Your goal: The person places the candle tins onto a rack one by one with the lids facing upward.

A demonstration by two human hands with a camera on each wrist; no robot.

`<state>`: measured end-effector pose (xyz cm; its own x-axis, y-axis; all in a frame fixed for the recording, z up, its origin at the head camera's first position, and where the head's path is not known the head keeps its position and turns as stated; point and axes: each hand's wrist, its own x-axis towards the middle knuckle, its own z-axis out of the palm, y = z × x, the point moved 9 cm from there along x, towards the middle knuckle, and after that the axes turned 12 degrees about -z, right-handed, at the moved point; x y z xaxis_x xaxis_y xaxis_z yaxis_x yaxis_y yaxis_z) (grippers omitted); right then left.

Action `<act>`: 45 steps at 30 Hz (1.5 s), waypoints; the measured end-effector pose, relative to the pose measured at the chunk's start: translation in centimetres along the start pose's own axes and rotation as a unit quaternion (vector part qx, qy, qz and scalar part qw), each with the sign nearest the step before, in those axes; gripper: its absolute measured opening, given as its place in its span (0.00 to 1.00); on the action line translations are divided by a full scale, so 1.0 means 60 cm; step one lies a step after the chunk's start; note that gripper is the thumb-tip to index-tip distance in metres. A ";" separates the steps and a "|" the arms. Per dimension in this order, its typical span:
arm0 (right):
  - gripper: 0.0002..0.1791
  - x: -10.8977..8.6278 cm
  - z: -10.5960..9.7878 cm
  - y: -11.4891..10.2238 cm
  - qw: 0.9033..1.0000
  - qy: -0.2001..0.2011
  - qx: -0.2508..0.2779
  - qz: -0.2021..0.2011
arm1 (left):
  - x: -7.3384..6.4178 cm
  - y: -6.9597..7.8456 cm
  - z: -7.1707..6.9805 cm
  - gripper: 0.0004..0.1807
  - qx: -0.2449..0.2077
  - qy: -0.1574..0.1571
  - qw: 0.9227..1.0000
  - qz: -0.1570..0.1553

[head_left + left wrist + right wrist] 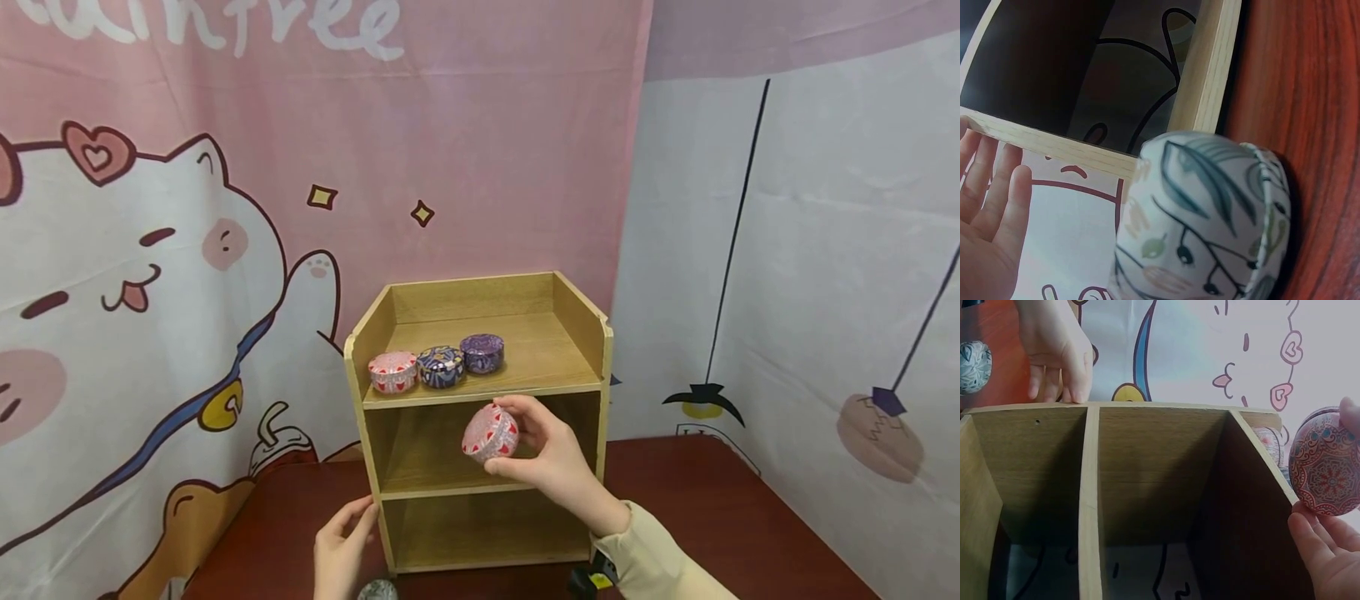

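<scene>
My right hand [551, 454] pinches a small round tin [489, 433], pink with red markings, between thumb and fingers. The tin is tilted in front of the wooden shelf's [480, 390] middle compartment. In the right wrist view, the tin's [1325, 465] round face shows a mandala pattern. My left hand [343, 542] touches the shelf's left side with its fingertips, fingers fairly straight in the left wrist view. On the top board stand a pink tin [392, 372], a dark blue patterned tin [441, 367] and a purple tin [482, 353], side by side at the left.
A white leaf-patterned tin [1197, 219] sits on the dark red table [675, 492] near my left wrist. A black and yellow object [592, 579] shows below my right sleeve. Behind the shelf hangs a printed cloth [487, 142] with a cartoon cat.
</scene>
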<state>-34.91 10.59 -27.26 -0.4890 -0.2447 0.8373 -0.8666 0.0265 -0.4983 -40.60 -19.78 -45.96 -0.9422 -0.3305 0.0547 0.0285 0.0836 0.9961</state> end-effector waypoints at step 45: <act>0.37 0.091 -0.080 -0.019 0.979 0.069 -0.184 -0.061 | 0.000 -0.002 0.001 0.16 -0.005 0.004 1.000 -0.002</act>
<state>-37.09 13.90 -21.03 -0.3656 -0.1357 0.9208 -0.8845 0.3588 -0.2983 -40.63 -19.73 -46.10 -0.9399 -0.3377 0.0509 0.0278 0.0731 0.9969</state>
